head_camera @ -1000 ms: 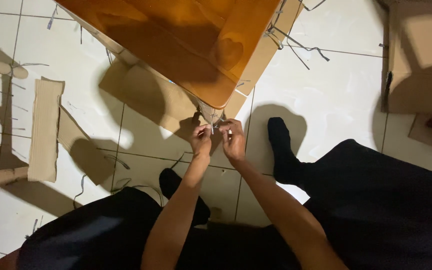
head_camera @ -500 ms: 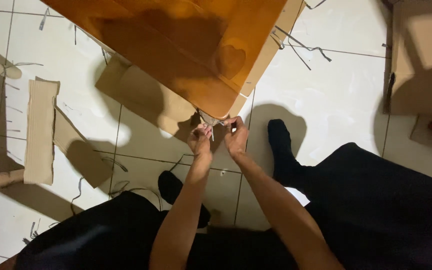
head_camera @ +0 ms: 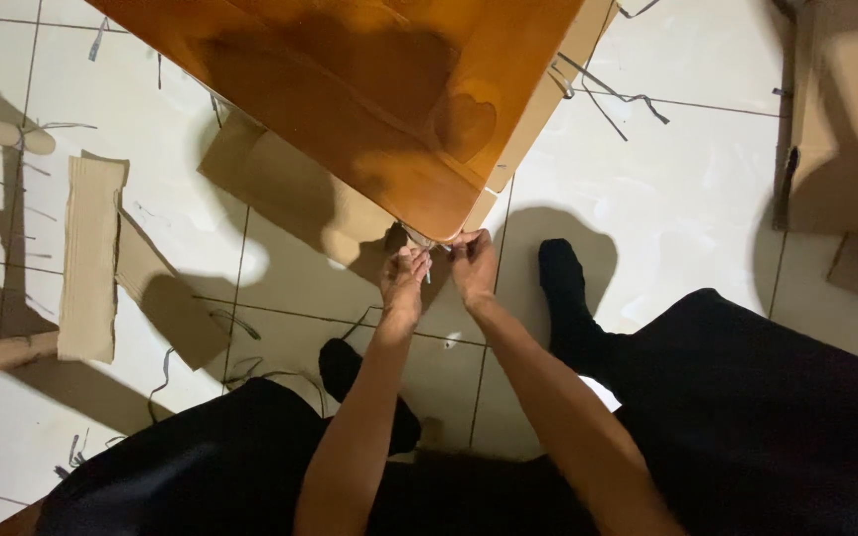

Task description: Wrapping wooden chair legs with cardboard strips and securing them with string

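Both hands meet just under the near corner of the glossy orange-brown wooden surface [head_camera: 369, 89]. Left hand [head_camera: 404, 278] and right hand [head_camera: 473, 263] pinch a thin pale strip [head_camera: 429, 260] hanging upright between them, about equally near.

Pale tiled floor [head_camera: 667, 199] strewn with cardboard pieces [head_camera: 89, 258] and thin strips [head_camera: 608, 89], crossed by hard shadows.
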